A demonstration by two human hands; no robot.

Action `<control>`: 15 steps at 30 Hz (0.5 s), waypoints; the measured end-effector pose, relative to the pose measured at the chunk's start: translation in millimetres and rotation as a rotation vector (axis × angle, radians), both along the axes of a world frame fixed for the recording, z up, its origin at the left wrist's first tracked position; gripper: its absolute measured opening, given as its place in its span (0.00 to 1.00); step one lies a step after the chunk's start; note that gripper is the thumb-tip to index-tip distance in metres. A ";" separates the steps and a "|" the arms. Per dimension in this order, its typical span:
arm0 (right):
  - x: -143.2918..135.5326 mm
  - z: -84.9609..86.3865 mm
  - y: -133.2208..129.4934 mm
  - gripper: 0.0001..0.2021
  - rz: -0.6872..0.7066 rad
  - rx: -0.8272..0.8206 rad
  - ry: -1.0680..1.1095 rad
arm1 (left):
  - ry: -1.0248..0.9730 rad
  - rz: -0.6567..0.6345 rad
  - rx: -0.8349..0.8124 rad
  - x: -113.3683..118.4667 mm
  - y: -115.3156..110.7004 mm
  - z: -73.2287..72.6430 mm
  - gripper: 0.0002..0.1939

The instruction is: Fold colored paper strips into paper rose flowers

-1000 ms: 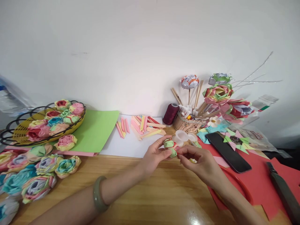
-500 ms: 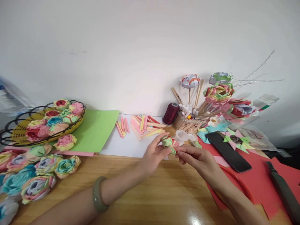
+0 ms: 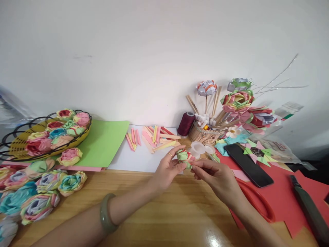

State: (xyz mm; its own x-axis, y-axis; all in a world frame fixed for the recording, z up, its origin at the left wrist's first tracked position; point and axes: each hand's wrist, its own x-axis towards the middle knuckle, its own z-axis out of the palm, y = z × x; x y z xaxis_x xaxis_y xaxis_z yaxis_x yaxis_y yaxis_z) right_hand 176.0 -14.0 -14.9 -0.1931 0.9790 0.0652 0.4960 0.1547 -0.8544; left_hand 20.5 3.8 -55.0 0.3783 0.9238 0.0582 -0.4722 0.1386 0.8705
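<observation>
Above the middle of the wooden table, my left hand [image 3: 168, 169] grips a small paper flower [image 3: 183, 156] with green, pink and red petals between thumb and fingers. My right hand [image 3: 214, 176] is closed in a pinch at the flower's lower right edge; whatever lies between those fingertips is too small to make out. Behind the flower is a round translucent tub [image 3: 198, 147]. Folded paper strips [image 3: 156, 135] in pink, yellow and red lie on a white sheet [image 3: 144, 161] beyond my left hand.
To the left stand a yellow basket [image 3: 17, 147] of paper flowers and more loose paper flowers [image 3: 41, 206]. On the right are a thread spool [image 3: 186, 124], a pot of sticks [image 3: 202, 134], a phone [image 3: 248, 164], red-handled scissors [image 3: 257, 200] and red paper [image 3: 280, 202].
The whole view has shifted slightly, so things appear a little further left. Both hands keep nearly the same hold at the flower, with the right fingertips slightly closer to it.
</observation>
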 end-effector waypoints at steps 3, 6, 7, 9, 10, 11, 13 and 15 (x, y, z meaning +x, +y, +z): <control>-0.1 -2.0 -0.2 0.11 -0.002 0.050 -0.049 | 0.008 0.010 0.005 -0.1 0.4 -0.7 0.24; 0.8 -4.4 0.5 0.12 0.002 0.079 -0.080 | 0.014 0.006 0.008 -0.3 0.5 -1.7 0.24; 1.2 -5.0 0.8 0.12 0.005 0.090 -0.089 | 0.017 0.004 0.008 -0.3 0.5 -2.1 0.24; 1.7 -5.8 1.4 0.12 0.012 0.120 -0.108 | 0.027 0.007 0.007 -0.2 0.5 -2.9 0.24; 1.8 -6.0 1.6 0.11 0.017 0.138 -0.119 | 0.038 0.015 0.008 -0.1 0.5 -3.2 0.24; 1.8 -6.1 1.8 0.11 0.020 0.161 -0.132 | 0.049 0.025 0.011 0.0 0.4 -3.3 0.24; 1.4 -6.2 1.7 0.09 0.021 0.223 -0.165 | 0.070 0.042 0.022 0.1 0.0 -3.1 0.24; 0.3 -6.9 1.4 0.08 0.012 0.325 -0.212 | 0.085 0.050 0.034 0.2 -0.5 -2.3 0.24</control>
State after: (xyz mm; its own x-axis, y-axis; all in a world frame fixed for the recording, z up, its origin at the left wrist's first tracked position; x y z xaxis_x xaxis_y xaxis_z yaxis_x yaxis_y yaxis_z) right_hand 176.3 -12.6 -21.9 -0.2464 0.9116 0.3289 0.6527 0.4070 -0.6390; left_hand 20.7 3.3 -57.3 0.3363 0.9399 0.0590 -0.4019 0.0865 0.9116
